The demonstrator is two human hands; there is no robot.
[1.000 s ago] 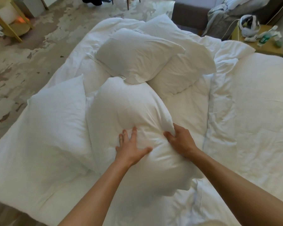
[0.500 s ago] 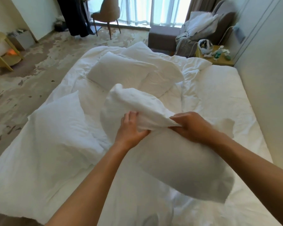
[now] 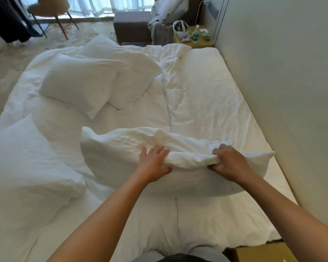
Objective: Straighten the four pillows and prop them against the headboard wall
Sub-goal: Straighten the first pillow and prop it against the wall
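Observation:
I hold a white pillow crosswise above the bed, its right corner close to the headboard wall. My left hand and my right hand both grip its bunched top edge. A second pillow lies at the left edge of the bed. Two more overlap farther away: one in front, another partly under it.
The white bed runs along the wall on the right. A nightstand with bottles stands beyond it, beside a sofa with clothes. A chair stands far left on the worn floor.
I lifted the pillow off the bed, turned it crosswise and carried it right toward the wall. My view swung right with it.

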